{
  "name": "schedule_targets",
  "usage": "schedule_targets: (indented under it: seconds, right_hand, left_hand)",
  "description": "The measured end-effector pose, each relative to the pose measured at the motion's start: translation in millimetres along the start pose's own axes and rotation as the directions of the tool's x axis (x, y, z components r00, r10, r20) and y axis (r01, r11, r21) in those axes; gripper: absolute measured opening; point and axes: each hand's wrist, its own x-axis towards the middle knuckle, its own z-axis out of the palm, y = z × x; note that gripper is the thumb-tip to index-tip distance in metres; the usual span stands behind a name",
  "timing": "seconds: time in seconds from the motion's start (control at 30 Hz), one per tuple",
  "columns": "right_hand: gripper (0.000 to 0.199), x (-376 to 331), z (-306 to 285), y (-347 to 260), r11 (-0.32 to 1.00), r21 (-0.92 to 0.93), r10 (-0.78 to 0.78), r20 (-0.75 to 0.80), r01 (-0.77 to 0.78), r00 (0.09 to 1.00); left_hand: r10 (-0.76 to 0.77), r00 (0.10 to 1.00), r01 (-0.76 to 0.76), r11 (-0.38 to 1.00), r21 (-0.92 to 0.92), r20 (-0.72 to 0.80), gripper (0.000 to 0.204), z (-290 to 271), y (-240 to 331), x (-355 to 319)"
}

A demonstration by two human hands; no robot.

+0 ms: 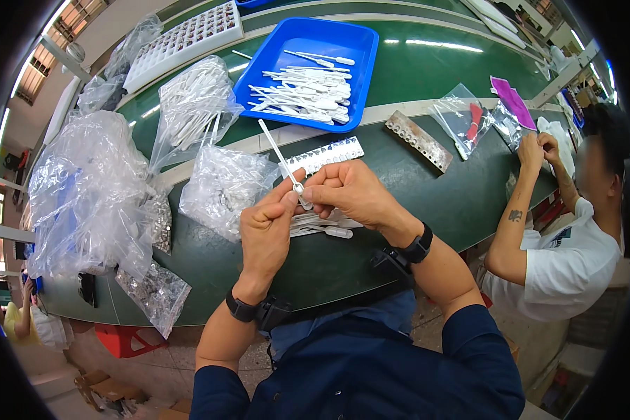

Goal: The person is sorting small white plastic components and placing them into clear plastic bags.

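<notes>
Head view: left hand (267, 227) and right hand (353, 196) had fingers clamped on white stick (272, 141) inside the table's (399, 217) near edge. Piece seemed mid-work; loose sticks (338, 232) below, half hidden, maybe done; batch (308, 94) in blue tray (315, 36) left.

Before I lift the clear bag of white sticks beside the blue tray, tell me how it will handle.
The bag will probably sag and crumple, since its film looks thin and wrinkled. Its white sticks look slim and loosely bunched, so they may shift inside and feel fairly light.
</notes>
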Motion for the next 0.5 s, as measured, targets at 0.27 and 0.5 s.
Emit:
schedule_targets:
  seconds: [0.27, 0.5]
  right_hand:
    - [0.015, 0.8, -0.3, 2.8, 1.000, 0.031, -0.005, 0.005, 0.005, 1.000]
    - [0.015, -0.1, 1.8, 2.5, 0.999, 0.032, -0.018, 0.001, 0.018, 1.000]
  left_hand:
    - [-0.008, 1.000, 0.008, 0.999, -0.046, 0.004, 0.021, 0.6, 1.5, 0.1]
    - [0.005, 1.000, -0.004, 1.000, -0.028, 0.012, 0.022, -1.9, -0.8, 0.7]
